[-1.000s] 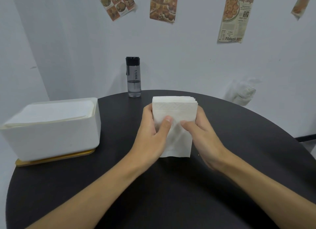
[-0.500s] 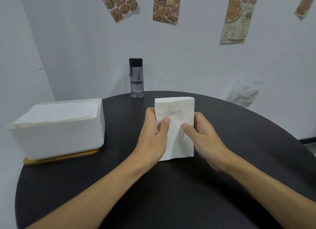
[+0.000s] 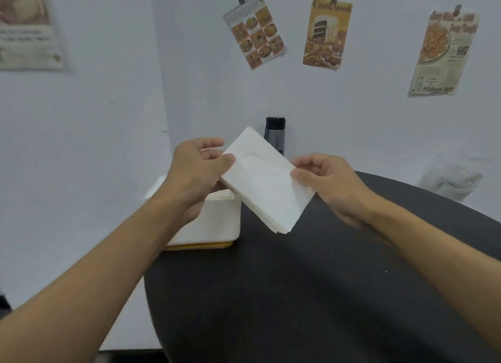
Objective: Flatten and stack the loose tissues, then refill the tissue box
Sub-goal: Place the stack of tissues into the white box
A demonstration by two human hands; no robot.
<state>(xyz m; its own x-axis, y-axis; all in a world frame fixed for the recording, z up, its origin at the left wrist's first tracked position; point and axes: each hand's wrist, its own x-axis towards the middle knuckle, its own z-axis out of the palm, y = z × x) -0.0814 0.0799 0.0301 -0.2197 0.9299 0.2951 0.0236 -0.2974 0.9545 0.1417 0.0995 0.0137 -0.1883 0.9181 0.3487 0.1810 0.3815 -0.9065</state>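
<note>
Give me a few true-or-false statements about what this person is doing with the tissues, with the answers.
1. The left hand and the right hand both grip the tissue stack. True.
2. The stack lies flat on the table. False: it is held tilted in the air above the black tabletop.
3. A dark-capped bottle stands behind the stack, near the wall. True.
4. The tissue box is red. False: it is white with a yellowish base.
5. Food posters hang on the wall. True.
</note>
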